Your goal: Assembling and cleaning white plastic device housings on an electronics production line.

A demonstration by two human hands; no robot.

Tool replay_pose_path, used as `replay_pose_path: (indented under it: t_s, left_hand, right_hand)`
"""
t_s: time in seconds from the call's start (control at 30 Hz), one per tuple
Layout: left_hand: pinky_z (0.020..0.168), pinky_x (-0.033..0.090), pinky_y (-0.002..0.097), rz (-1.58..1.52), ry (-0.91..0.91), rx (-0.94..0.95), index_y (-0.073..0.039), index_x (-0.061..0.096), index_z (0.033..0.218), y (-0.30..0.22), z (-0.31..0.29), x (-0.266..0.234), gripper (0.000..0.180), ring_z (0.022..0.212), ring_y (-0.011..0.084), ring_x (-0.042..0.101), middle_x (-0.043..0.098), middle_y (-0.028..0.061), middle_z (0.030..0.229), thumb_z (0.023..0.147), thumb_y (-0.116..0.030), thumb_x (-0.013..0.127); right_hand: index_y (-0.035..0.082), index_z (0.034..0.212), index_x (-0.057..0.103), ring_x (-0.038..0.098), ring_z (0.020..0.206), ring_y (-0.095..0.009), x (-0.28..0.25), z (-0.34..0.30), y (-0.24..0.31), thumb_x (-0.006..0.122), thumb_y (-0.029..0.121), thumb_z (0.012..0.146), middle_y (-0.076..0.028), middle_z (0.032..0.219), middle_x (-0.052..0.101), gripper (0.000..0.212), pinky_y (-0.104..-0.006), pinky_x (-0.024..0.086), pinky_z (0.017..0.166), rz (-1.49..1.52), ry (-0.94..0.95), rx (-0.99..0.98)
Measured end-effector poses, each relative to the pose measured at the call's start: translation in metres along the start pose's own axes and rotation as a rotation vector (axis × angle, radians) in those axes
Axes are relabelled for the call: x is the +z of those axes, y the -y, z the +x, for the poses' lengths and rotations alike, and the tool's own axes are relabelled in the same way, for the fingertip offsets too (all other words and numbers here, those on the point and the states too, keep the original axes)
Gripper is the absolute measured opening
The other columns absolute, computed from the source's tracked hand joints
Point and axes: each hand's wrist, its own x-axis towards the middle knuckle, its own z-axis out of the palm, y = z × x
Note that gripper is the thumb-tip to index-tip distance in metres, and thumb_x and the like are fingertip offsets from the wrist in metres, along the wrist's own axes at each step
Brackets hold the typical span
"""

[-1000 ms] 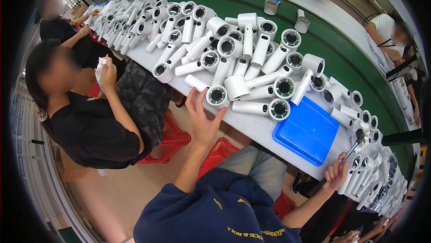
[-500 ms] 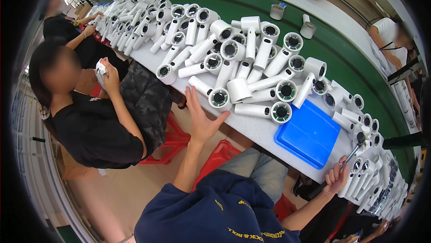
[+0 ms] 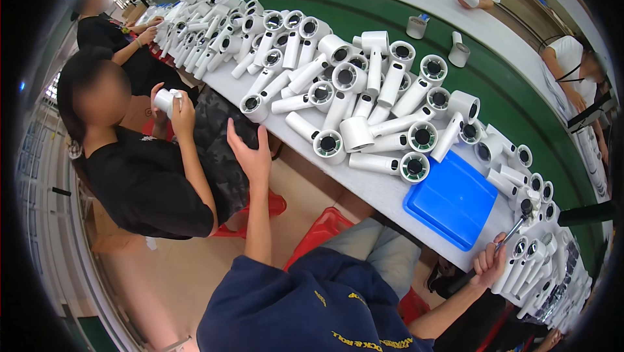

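Observation:
My left hand (image 3: 252,157) is raised off the table's front edge with fingers and thumb spread, holding nothing. Nearest to it on the table is a white handheld fan (image 3: 253,108) with a round head. My right hand (image 3: 489,264) is closed around a long tool (image 3: 515,229) at the right; it has a metal shaft and a black round end. That end lies by a small pile of white fans, and I cannot tell whether it touches them. Between my hands, a blue plastic tray (image 3: 448,202) rests on the table, with white fans along its far edge.
Many more white fans (image 3: 214,24) crowd the white table toward the far left. A green belt (image 3: 383,11) runs behind, bearing two cups (image 3: 416,26). Beside me on the left, a co-worker (image 3: 143,170) holds a white part. Red stools (image 3: 322,228) stand below.
My left hand has moved left, away from the near fans. The co-worker now has both hands at the white part. My right hand keeps its grip on the tool.

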Motion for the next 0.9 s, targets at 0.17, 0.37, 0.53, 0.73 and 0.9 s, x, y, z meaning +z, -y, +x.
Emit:
replay_pose_path:
  t_s: [0.17, 0.37, 0.53, 0.73, 0.9]
  left_hand:
    - [0.105, 0.045, 0.0365, -0.124, 0.084, -0.064, 0.007, 0.048, 0.144, 0.029, 0.026, 0.018, 0.061, 0.126, 0.0327, 0.061, 0.064, 0.0252, 0.134, 0.094, -0.021, 0.071]
    - [0.102, 0.048, 0.0355, -0.052, 0.037, -0.06, 0.003, 0.057, 0.139, 0.038, 0.026, 0.027, 0.05, 0.117, 0.0275, 0.066, 0.069, 0.0224, 0.126, 0.096, -0.017, 0.07]
    - [0.103, 0.05, 0.0418, -0.121, 0.127, -0.168, -0.003, 0.055, 0.144, 0.052, 0.032, 0.024, 0.059, 0.124, 0.0312, 0.061, 0.062, 0.0213, 0.136, 0.093, -0.024, 0.074]
    - [0.106, 0.047, 0.0418, -0.247, 0.162, -0.168, -0.002, 0.037, 0.155, 0.042, 0.013, 0.021, 0.073, 0.132, 0.0276, 0.055, 0.05, 0.0156, 0.15, 0.092, -0.014, 0.073]
    - [0.092, 0.054, 0.0387, -0.108, -0.008, -0.031, 0.002, 0.047, 0.142, 0.007, -0.01, 0.018, 0.058, 0.112, 0.0272, 0.059, 0.05, 0.0173, 0.136, 0.089, -0.005, 0.068]
  right_hand:
    - [0.004, 0.116, 0.039, 0.02, 0.041, -0.003, -0.006, -0.003, 0.001, 0.041, 0.023, 0.112, 0.004, 0.059, 0.028, 0.019, -0.0195, 0.016, 0.034, -0.021, 0.02, -0.007]
    - [0.004, 0.116, 0.039, 0.02, 0.04, -0.003, -0.004, -0.001, 0.0, 0.043, 0.022, 0.111, 0.005, 0.059, 0.027, 0.019, -0.0195, 0.015, 0.034, -0.019, -0.013, -0.018]
    - [0.003, 0.116, 0.039, 0.019, 0.04, -0.003, -0.002, 0.001, 0.001, 0.044, 0.021, 0.111, 0.005, 0.059, 0.027, 0.019, -0.02, 0.015, 0.034, -0.041, 0.01, -0.016]
    - [0.003, 0.117, 0.041, 0.019, 0.041, -0.003, -0.001, -0.003, 0.004, 0.044, 0.022, 0.111, 0.006, 0.059, 0.026, 0.02, -0.0203, 0.015, 0.034, -0.015, -0.032, -0.015]
    - [0.011, 0.127, 0.052, 0.021, 0.041, -0.003, -0.016, -0.018, 0.002, 0.049, 0.023, 0.108, 0.007, 0.06, 0.026, 0.022, -0.0201, 0.016, 0.035, 0.03, -0.198, 0.0]
